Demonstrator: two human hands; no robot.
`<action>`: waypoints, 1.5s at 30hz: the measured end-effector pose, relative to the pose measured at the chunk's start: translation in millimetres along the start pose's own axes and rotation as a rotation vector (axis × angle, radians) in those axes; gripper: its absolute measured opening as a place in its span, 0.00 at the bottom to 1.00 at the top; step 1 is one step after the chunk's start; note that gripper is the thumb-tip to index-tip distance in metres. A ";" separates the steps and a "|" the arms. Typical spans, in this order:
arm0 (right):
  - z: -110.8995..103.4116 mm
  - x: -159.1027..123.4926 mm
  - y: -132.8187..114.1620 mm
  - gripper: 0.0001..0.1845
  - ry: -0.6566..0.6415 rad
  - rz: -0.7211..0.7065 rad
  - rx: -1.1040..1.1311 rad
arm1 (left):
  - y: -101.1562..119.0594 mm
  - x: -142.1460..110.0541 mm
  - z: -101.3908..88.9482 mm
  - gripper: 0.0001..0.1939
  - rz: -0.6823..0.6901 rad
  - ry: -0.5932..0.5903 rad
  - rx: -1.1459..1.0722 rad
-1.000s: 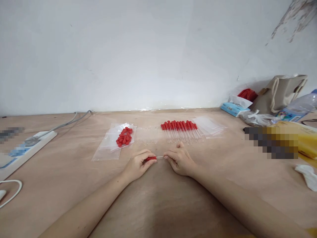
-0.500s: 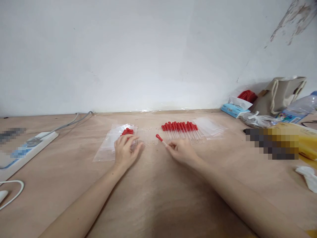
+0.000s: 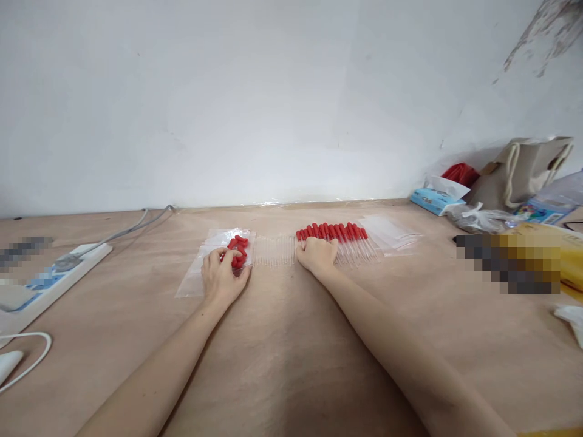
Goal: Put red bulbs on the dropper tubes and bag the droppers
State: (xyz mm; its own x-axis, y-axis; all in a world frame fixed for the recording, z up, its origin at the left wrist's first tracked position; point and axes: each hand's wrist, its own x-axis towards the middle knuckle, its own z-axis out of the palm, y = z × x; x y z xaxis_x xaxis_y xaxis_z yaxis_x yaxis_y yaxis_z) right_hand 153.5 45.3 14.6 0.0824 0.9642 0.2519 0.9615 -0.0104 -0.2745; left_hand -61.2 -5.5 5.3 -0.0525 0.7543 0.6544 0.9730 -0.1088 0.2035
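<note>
My left hand (image 3: 225,278) hovers at a heap of small red rubber bulbs (image 3: 237,249) on a clear plastic bag (image 3: 194,279). Its fingers bend over the bulbs, with the thumb held apart. To the right of the heap, thin clear glass tubes (image 3: 274,250) lie side by side in a row. Farther right is a row of droppers (image 3: 350,249), glass tubes with red bulbs at their far ends. My right hand (image 3: 316,254) is closed at the left end of these droppers and covers several of their tubes. Whatever its fingers grip is hidden.
More clear bags (image 3: 392,233) lie beyond the droppers. On the left sits a power strip (image 3: 86,258) with a grey cable. At the right are a tissue pack (image 3: 435,200), a cloth bag (image 3: 498,176), a plastic bottle (image 3: 558,197) and a yellow package (image 3: 537,243).
My right hand has moved from in front of the tubes, where it held a dropper, to the left end of the dropper row. My left hand has shifted slightly left and nearer, uncovering more bulbs.
</note>
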 end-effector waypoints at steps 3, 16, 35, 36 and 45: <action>-0.1 -3.1 2.2 0.17 0.004 -0.008 0.000 | -2.1 0.7 0.4 0.14 -0.001 0.011 -0.016; -1.4 -1.2 -21.0 0.14 -0.073 0.028 0.045 | -7.1 3.2 1.4 0.09 0.035 -0.043 -0.008; -21.6 -20.1 9.4 0.11 0.047 -0.188 0.398 | 7.3 0.9 -4.8 0.11 -0.003 0.161 -0.298; -21.6 -25.9 18.6 0.10 0.075 -0.253 0.465 | 11.5 -1.1 -4.3 0.13 0.013 0.152 -0.331; -24.3 -79.0 57.5 0.15 0.118 -0.682 0.444 | 53.7 -25.5 -8.7 0.11 0.151 -0.306 -0.622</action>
State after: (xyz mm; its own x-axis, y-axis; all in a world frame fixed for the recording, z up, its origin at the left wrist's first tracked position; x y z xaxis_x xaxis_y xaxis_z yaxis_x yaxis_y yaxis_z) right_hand 208.7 -37.9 1.4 -0.4319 0.6865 0.5849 0.6190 0.6973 -0.3613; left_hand -9.6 -36.2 5.9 0.2272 0.8402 0.4924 0.6511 -0.5071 0.5647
